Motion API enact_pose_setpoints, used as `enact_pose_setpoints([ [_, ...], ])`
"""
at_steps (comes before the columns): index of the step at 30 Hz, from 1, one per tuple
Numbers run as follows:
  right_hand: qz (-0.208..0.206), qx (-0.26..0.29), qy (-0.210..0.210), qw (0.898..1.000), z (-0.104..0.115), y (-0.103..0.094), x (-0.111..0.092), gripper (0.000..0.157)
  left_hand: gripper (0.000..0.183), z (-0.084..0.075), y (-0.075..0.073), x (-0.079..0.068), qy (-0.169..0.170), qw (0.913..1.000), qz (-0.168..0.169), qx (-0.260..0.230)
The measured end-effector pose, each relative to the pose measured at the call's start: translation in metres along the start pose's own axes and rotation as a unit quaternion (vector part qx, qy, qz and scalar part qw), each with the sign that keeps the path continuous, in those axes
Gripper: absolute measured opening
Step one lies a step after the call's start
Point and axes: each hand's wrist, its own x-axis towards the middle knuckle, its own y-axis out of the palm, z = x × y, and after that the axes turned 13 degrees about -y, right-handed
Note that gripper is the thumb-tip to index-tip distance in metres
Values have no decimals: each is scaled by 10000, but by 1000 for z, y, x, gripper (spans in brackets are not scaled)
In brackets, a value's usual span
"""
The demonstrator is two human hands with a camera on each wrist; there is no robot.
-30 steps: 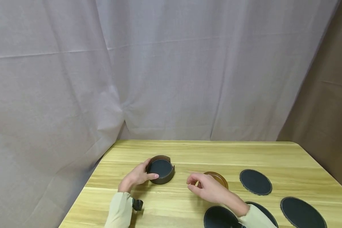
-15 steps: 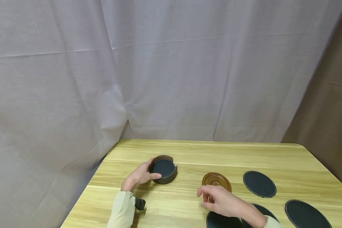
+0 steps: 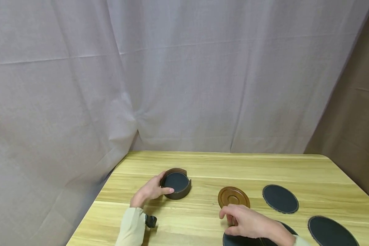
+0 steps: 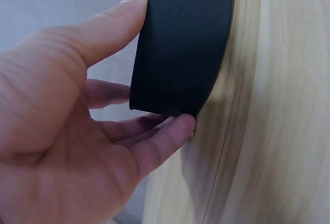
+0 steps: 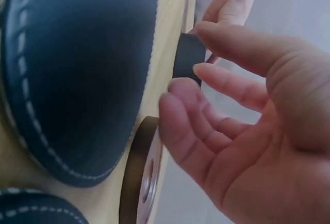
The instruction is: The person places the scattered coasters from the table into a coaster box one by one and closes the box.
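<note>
My left hand (image 3: 152, 188) grips the left side of a round dark coaster holder (image 3: 182, 194), its thumb at the rim. A black coaster (image 3: 176, 181) lies inside the holder. In the left wrist view the thumb is on the upper edge of the holder (image 4: 180, 43) and other fingertips are at its lower edge. My right hand (image 3: 247, 220) hovers with loosely bent fingers and nothing between them. Under it lies a black stitched coaster (image 3: 238, 240), large in the right wrist view. Just beyond the fingers is a brown grooved round coaster (image 3: 229, 195), partly covered by the hand.
Two more black coasters, a farther one (image 3: 280, 199) and a nearer one (image 3: 332, 230), lie to the right on the wooden table (image 3: 203, 164). Another black coaster (image 3: 287, 227) is partly hidden behind my right wrist. A grey curtain (image 3: 184, 85) hangs behind the table.
My right hand has moved right and toward me, from beside the brown coaster to over the black one, uncovering most of the brown coaster. My left hand keeps its hold on the coaster holder.
</note>
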Motion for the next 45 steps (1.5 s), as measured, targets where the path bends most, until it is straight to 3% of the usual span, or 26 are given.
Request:
enact_pose_setpoints([
  [10,632,-739,551,9937,-2,-3,-11,33,95,2,2,0,10,10000,-14,40],
  [20,681,-958,1000,9880,-3,-3,-10,31,94,3,2,1,63,10000,14,-25],
  [30,686,-1104,898,9874,-7,-3,-9,33,94,6,2,1,-45,10000,-27,-13],
  [45,700,-669,615,9934,-1,-14,-13,35,96,3,0,2,-37,10000,6,-13],
])
